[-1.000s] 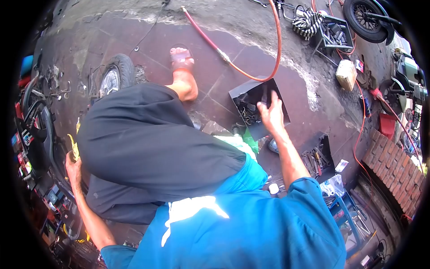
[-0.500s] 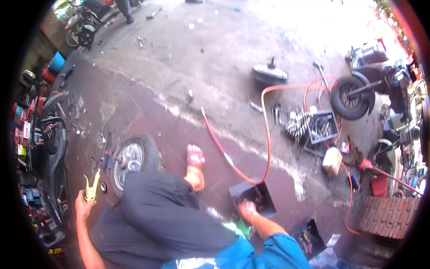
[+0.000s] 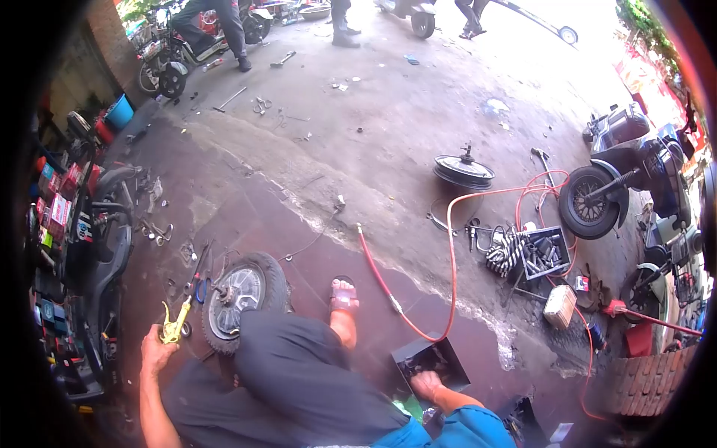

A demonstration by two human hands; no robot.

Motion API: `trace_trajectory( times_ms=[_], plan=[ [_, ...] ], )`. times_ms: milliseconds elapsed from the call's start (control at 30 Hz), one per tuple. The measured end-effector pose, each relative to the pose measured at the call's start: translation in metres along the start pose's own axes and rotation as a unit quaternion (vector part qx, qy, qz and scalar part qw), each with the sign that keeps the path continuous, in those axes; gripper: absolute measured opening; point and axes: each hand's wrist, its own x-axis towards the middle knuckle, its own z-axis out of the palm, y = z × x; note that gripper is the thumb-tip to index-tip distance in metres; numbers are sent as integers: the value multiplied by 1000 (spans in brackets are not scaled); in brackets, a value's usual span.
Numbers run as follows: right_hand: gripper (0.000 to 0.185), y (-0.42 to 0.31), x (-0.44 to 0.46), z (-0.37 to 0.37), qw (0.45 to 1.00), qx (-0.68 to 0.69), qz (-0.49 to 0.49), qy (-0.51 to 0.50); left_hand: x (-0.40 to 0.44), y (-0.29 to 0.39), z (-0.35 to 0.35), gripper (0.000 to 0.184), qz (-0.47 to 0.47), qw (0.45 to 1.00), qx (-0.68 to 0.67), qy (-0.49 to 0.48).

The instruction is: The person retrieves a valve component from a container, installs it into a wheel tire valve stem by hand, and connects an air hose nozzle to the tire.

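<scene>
My left hand [image 3: 155, 349] is closed around a yellow tool with a lever and a narrow tip [image 3: 173, 322], held upright at the lower left. Just right of it lies a wheel with a tyre [image 3: 246, 295], flat on the floor beside my knee. A blue-handled tool [image 3: 202, 289] rests between the yellow tool and the wheel. My right hand [image 3: 427, 384] reaches into a dark open box [image 3: 446, 358] to the right of my leg. Its fingers point down among dark contents, and their tips are hidden.
An orange-red hose [image 3: 451, 276] curls across the floor past the box. Farther off are a wheel rim [image 3: 463, 170], a tray of sockets [image 3: 545, 254], a striped cloth [image 3: 506, 252] and a motorcycle wheel [image 3: 590, 201]. A second dark box [image 3: 524, 422] stands at lower right. People stand in the background.
The view has tilted up, showing more background and people's legs. My left hand still holds the yellow tool, and my right hand is still in the dark box.
</scene>
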Motion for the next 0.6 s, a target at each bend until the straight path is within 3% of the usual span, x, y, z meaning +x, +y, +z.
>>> trace_trajectory(
  times_ms=[33, 67, 133, 167, 200, 233, 300, 433, 600],
  plan=[
    [24, -2, -7, 15, 992, 2, 26, 125, 2, -1, 1, 60, 8, 1000, -10, 0],
    [35, -2, -4, 18, 996, 1, 67, 66, -3, -1, -1, 59, 13, 1000, -13, -8],
    [68, 7, -2, 33, 970, 7, 114, 216, 2, -13, 2, 55, 32, 998, -53, -26],
    [68, 14, 1, 34, 965, 33, 137, 222, 3, -12, 0, 53, 38, 999, 2, -31],
    [67, 19, -1, 27, 961, 73, 154, 216, 6, -25, 2, 50, 84, 995, -31, -45],
    [66, 24, -5, 24, 954, 118, 176, 211, -9, 9, -6, 45, 37, 994, -61, -84],
    [65, 32, -20, 13, 931, 196, 211, 223, 5, -34, 0, 46, 64, 990, -74, -105],
    [37, 24, -49, -34, 881, 258, 273, 286, 13, -61, -2, 48, 72, 990, -59, -106],
    [15, 29, -24, 1, 947, 214, 194, 140, 8, -63, -3, 47, 60, 991, -61, -106]
  ],
)
